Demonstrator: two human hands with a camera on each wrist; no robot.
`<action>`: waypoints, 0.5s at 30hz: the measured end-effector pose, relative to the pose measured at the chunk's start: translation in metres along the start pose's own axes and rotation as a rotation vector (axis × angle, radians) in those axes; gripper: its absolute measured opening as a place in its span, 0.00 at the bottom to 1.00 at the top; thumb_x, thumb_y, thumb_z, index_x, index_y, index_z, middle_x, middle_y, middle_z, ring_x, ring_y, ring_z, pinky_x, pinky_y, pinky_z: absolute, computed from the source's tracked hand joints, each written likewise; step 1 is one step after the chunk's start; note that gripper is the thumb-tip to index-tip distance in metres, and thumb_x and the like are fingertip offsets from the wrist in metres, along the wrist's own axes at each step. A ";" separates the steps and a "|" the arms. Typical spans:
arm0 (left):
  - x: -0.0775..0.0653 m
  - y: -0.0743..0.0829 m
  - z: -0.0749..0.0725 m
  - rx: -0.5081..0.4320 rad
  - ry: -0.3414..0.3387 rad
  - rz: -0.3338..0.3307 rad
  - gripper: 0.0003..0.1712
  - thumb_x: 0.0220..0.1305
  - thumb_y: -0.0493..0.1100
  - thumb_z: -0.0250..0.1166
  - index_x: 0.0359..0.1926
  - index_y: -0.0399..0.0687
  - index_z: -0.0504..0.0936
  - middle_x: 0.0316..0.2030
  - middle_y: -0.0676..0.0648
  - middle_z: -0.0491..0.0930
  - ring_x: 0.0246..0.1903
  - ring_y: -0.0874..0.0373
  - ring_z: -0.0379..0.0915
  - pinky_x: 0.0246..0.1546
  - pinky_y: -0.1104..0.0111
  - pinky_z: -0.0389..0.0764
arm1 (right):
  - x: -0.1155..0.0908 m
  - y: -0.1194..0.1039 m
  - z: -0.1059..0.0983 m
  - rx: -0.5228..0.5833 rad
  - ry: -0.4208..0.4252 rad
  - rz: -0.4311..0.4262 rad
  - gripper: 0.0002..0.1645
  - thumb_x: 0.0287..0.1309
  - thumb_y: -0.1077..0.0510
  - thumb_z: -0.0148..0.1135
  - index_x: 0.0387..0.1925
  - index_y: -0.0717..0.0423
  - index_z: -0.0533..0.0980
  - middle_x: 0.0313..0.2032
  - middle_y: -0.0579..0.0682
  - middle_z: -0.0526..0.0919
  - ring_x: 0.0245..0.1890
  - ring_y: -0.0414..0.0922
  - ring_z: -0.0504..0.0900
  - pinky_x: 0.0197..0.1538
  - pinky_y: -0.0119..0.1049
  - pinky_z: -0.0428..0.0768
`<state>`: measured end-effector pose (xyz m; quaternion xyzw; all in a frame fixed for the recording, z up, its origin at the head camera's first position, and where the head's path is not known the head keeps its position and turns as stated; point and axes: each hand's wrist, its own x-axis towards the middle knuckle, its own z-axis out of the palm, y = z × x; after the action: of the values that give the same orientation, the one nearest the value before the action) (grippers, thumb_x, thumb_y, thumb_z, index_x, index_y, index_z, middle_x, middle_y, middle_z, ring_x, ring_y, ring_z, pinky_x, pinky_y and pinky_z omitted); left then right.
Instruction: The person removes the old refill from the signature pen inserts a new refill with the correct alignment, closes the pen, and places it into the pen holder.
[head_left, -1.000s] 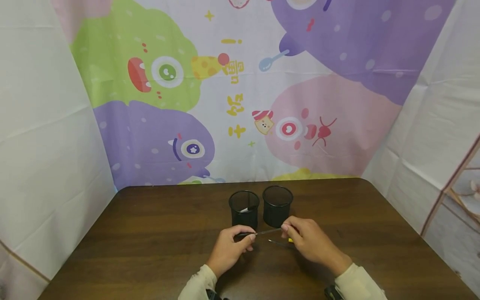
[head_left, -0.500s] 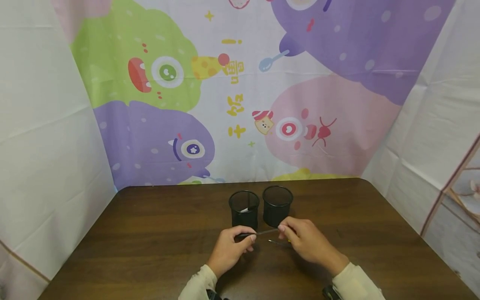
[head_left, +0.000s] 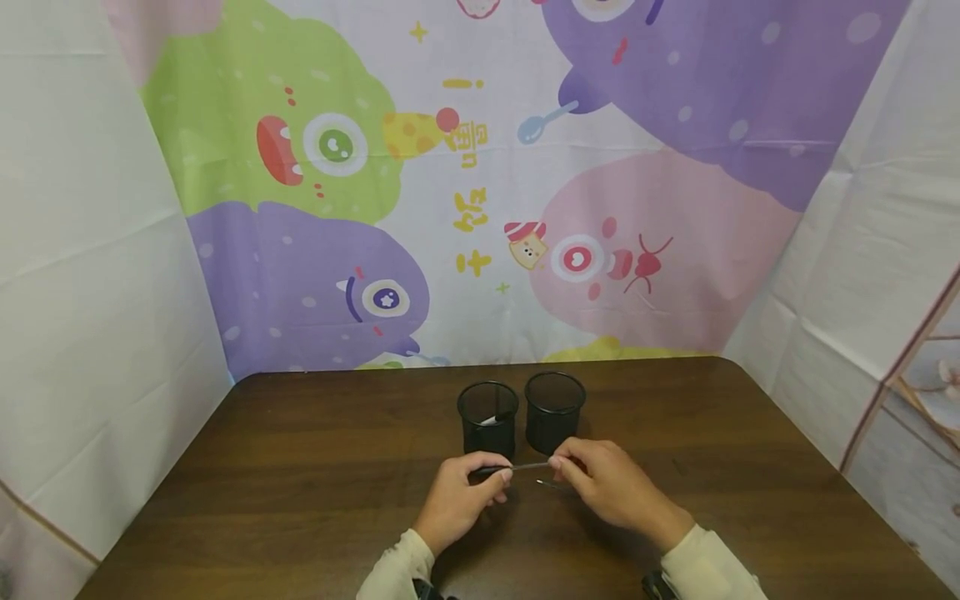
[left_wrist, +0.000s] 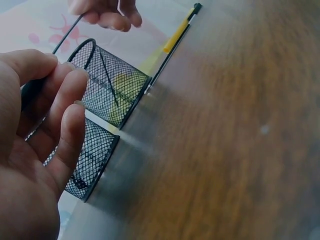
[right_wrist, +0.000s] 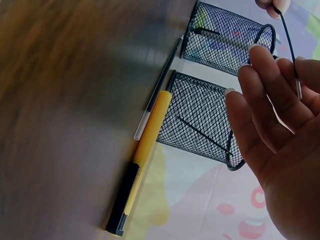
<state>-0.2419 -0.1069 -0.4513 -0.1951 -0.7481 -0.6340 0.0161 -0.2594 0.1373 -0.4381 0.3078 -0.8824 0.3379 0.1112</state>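
In the head view my left hand (head_left: pixel 462 493) grips a thick black pen barrel (head_left: pixel 487 471) between thumb and fingers. A thin dark pen refill (head_left: pixel 531 466) runs from the barrel's right end to my right hand (head_left: pixel 611 479), which pinches its other end between thumb and forefinger. That end looks clear in the right wrist view, where the refill (right_wrist: pixel 287 35) slants down from the left fingertips. Below the hands, a second refill (right_wrist: pixel 160 82), dark with a clear end, lies on the table beside a yellow-and-black pen-like piece (right_wrist: pixel 150 130), which the right hand hides in the head view.
Two black mesh pen cups stand just beyond the hands. The left cup (head_left: pixel 487 437) holds a dark item with a white part; contents of the right cup (head_left: pixel 553 429) are hard to make out. A brown wooden table (head_left: pixel 300 483) meets a printed cloth (head_left: pixel 480 317) behind.
My right hand has moved slightly left toward the left hand, and less of the refill shows between them. It now covers the yellow piece. The left hand has stayed put.
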 end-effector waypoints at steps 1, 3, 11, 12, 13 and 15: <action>0.000 0.000 0.000 0.002 -0.001 0.001 0.08 0.66 0.34 0.66 0.43 0.32 0.84 0.31 0.43 0.84 0.27 0.52 0.83 0.30 0.67 0.84 | 0.000 0.000 0.000 -0.001 -0.001 -0.007 0.09 0.72 0.51 0.58 0.33 0.42 0.79 0.28 0.36 0.81 0.25 0.32 0.74 0.30 0.31 0.76; 0.000 0.001 0.000 0.005 -0.002 0.002 0.08 0.66 0.33 0.66 0.43 0.31 0.84 0.31 0.42 0.84 0.27 0.51 0.83 0.30 0.67 0.84 | 0.000 -0.001 0.001 -0.002 -0.009 -0.017 0.08 0.72 0.51 0.59 0.33 0.42 0.79 0.27 0.37 0.80 0.25 0.32 0.73 0.30 0.30 0.76; 0.001 -0.002 0.001 0.000 -0.009 0.005 0.09 0.66 0.33 0.66 0.44 0.30 0.84 0.31 0.41 0.84 0.27 0.52 0.83 0.31 0.59 0.86 | 0.002 -0.003 0.005 -0.002 -0.063 -0.021 0.08 0.70 0.50 0.61 0.36 0.47 0.81 0.30 0.39 0.83 0.26 0.31 0.76 0.31 0.30 0.77; 0.001 -0.004 0.002 0.000 -0.011 0.005 0.09 0.66 0.33 0.66 0.44 0.30 0.84 0.31 0.41 0.84 0.27 0.52 0.83 0.32 0.58 0.86 | 0.002 -0.003 0.006 -0.005 -0.064 -0.024 0.08 0.70 0.50 0.61 0.36 0.48 0.81 0.30 0.39 0.83 0.26 0.31 0.75 0.31 0.30 0.77; 0.001 -0.006 0.002 0.002 -0.013 0.005 0.09 0.66 0.33 0.66 0.44 0.30 0.84 0.31 0.41 0.84 0.27 0.53 0.83 0.32 0.58 0.86 | 0.002 -0.003 0.007 -0.005 -0.064 -0.027 0.08 0.70 0.50 0.61 0.36 0.47 0.81 0.29 0.38 0.83 0.26 0.31 0.75 0.31 0.30 0.77; 0.002 -0.010 0.002 0.002 -0.017 0.003 0.10 0.67 0.34 0.66 0.44 0.30 0.84 0.31 0.42 0.84 0.27 0.54 0.83 0.32 0.58 0.86 | 0.002 -0.003 0.008 -0.006 -0.063 -0.038 0.08 0.70 0.50 0.61 0.36 0.47 0.80 0.29 0.38 0.82 0.26 0.31 0.75 0.31 0.30 0.77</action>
<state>-0.2470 -0.1053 -0.4609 -0.2017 -0.7485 -0.6316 0.0110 -0.2590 0.1290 -0.4412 0.3346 -0.8806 0.3230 0.0906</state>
